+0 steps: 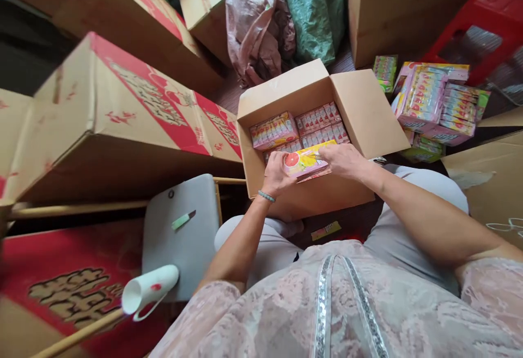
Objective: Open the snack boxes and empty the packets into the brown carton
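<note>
Between my two hands is a small pink and yellow packet box (pixel 304 161) with a grapefruit picture, held over the near edge of an open cardboard box (pixel 286 86). My left hand (pixel 278 174), with a beaded bracelet at the wrist, grips its left end. At its right end my right hand (pixel 341 160) has its fingers closed on the top edge. Inside the cardboard box, rows of small packets (pixel 321 120) stand beside a pink and yellow pack (pixel 274 130) at the left.
Stacked packs (pixel 425 96) lie right of the box. Large cartons (pixel 155 96) rise at the left. A grey stool (pixel 186 243) bears a green cutter (pixel 183 220) and a white mug (pixel 149 288). Plastic bags (pixel 312 9) stand behind.
</note>
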A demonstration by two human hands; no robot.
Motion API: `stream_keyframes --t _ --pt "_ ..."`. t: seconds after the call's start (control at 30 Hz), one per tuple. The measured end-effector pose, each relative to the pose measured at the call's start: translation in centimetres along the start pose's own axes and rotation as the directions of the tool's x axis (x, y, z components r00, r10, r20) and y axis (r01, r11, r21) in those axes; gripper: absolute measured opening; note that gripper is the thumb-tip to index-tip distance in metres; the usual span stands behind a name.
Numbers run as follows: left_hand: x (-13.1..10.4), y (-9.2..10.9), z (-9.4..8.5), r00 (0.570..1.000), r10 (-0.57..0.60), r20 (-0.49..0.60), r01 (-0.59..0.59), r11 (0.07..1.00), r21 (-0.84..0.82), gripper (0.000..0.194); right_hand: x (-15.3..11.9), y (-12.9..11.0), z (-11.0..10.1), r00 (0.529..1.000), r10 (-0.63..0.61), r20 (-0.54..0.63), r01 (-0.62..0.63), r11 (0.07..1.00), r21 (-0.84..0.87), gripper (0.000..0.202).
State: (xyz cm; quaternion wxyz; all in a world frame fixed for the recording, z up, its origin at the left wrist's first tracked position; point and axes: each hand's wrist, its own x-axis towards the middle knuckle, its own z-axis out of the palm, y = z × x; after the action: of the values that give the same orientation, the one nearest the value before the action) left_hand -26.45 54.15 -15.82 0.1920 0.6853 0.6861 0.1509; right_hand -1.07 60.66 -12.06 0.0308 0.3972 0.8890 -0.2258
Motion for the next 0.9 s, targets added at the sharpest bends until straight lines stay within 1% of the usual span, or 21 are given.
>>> stream_keyframes --t 0.1,0.17,0.23,0.33,0.47,0.53,0.63,0.77,0.83,0.9 --pt "-2.5 1.0 -3.3 0.997 0.054 -0.06 -0.053 0.998 0.028 0.068 -0.8 -2.9 -0.1 0.995 -0.097 -0.019 0.097 0.995 -0.027 0.032" --pt "-4.0 1.6 -4.4 0.99 0.101 -0.094 -0.098 0.994 0.039 0.067 -1.5 -4.8 -0.2 0.99 -0.139 -0.026 0.138 0.989 -0.044 0.034" --pt "-5.1 2.1 -4.8 0.978 0.167 -0.123 -0.16 0.985 0.059 0.067 -2.1 -6.5 -0.3 0.985 -0.171 -0.026 0.169 0.983 -0.067 0.034" --pt "-5.7 2.8 -4.5 0.954 0.265 -0.141 -0.25 0.961 0.117 0.065 -2.8 -8.0 -0.2 0.98 -0.198 -0.028 0.194 0.975 -0.11 0.035" --pt "-5.7 3.6 -4.3 0.936 0.334 -0.115 -0.31 0.933 0.185 0.06 -3.4 -8.5 -0.2 0.975 -0.215 -0.052 0.205 0.967 -0.149 0.036" --pt "-5.8 3.8 -4.3 0.929 0.355 -0.106 -0.329 0.922 0.204 0.06 -3.6 -8.7 -0.4 0.975 -0.216 -0.045 0.207 0.966 -0.154 0.036" --pt "-5.9 4.1 -4.4 0.927 0.364 -0.094 -0.337 0.915 0.221 0.056 -3.8 -9.0 -0.5 0.979 -0.205 -0.019 0.2 0.969 -0.147 0.036" --pt "-6.1 4.7 -4.4 0.93 0.367 -0.033 -0.349 0.905 0.242 0.05 -4.0 -9.0 -0.2 0.989 -0.147 0.003 0.146 0.979 -0.139 0.037" --pt "-6.2 5.1 -4.4 0.92 0.391 -0.006 -0.376 0.889 0.262 0.053 -4.0 -8.7 0.0 0.99 -0.144 -0.003 0.142 0.979 -0.144 0.038" --pt "-6.2 5.2 -4.5 0.914 0.405 0.018 -0.394 0.878 0.273 0.059 -4.1 -8.0 0.2 0.986 -0.167 -0.016 0.163 0.976 -0.145 0.038"
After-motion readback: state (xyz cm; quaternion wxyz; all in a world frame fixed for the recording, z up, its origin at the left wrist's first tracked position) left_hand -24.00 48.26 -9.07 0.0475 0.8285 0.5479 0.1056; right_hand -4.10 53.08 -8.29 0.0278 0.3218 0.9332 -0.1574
